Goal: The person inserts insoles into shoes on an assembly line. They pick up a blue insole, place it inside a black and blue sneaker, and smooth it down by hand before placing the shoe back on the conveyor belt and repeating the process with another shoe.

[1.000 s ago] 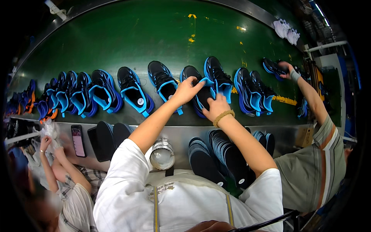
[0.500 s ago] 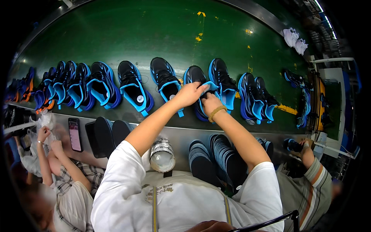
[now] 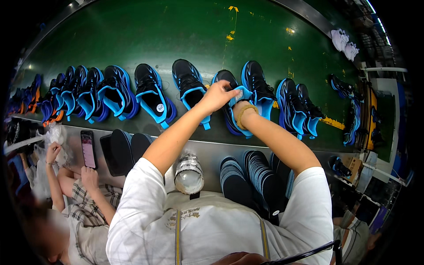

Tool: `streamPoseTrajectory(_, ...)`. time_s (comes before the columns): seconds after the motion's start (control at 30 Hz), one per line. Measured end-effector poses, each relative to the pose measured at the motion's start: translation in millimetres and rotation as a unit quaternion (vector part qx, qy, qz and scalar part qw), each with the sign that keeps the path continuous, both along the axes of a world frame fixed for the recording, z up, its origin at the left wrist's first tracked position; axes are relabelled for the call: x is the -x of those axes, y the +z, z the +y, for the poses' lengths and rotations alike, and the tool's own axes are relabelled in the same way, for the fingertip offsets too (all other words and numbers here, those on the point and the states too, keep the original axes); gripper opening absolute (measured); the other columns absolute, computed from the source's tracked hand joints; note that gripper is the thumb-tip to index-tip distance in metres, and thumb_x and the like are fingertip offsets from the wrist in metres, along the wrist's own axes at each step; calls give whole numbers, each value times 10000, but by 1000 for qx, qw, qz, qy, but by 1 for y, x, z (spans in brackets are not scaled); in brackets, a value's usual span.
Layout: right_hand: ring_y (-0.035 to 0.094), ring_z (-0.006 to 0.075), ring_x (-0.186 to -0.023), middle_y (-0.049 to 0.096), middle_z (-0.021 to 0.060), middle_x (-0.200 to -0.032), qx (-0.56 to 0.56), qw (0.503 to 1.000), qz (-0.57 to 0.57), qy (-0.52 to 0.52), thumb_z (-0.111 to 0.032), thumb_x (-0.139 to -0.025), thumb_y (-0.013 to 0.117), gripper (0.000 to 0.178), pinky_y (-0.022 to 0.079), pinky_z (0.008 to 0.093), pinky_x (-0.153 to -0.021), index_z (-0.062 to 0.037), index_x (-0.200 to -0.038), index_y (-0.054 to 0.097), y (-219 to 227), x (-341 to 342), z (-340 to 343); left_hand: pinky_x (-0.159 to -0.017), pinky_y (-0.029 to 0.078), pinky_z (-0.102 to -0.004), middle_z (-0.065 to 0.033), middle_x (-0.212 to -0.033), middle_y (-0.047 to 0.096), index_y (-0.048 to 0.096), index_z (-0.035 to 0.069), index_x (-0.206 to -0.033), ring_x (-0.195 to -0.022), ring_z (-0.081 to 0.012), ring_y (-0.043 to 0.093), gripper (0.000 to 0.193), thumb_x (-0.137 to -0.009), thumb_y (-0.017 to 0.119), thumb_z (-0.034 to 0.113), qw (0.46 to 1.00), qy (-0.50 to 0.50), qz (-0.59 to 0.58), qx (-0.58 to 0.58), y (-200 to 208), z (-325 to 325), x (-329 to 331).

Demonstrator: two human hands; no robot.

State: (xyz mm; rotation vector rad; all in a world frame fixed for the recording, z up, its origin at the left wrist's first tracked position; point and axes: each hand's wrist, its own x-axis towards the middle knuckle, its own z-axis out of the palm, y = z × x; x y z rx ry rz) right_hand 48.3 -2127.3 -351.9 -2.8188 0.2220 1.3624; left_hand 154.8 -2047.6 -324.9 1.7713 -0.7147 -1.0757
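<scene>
Both hands have closed in since a moment ago; my left hand (image 3: 217, 95) now pinches the blue tongue of the black-and-blue shoe (image 3: 232, 102); right hand (image 3: 239, 106) sits mostly hidden behind it, grip I cannot tell.

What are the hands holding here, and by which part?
Both the left hand and right hand grip one black-and-blue shoe at its opening, around the blue collar.

Green belt (image 3: 176, 35) carries a row of black-and-blue shoes (image 3: 152, 95); white shoes (image 3: 344, 43) lie at its far right edge.
</scene>
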Motion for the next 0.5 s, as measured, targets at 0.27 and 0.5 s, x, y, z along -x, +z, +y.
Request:
streamPoseTrajectory(0.27,484,237,-1005,547,134,-1023,-151,985,81,-3,-324,-790,308,430,140,392,-988,-1,-964,533,64,14,0,-507,417,-363,-112,-699,494,422,29,-821,-606,-285,537,214,-697,563,131,879,-29,-458,132,-16,-8,19)
streamPoseTrajectory(0.5,474,247,-1007,544,154,-988,-123,989,-62,-61,-337,-773,363,472,93,399,-1009,48,-995,521,39,40,12,-506,443,-331,-114,-716,488,405,38,-813,-604,-259,554,402,-582,689,203,848,-145,-507,39,-4,-14,19)
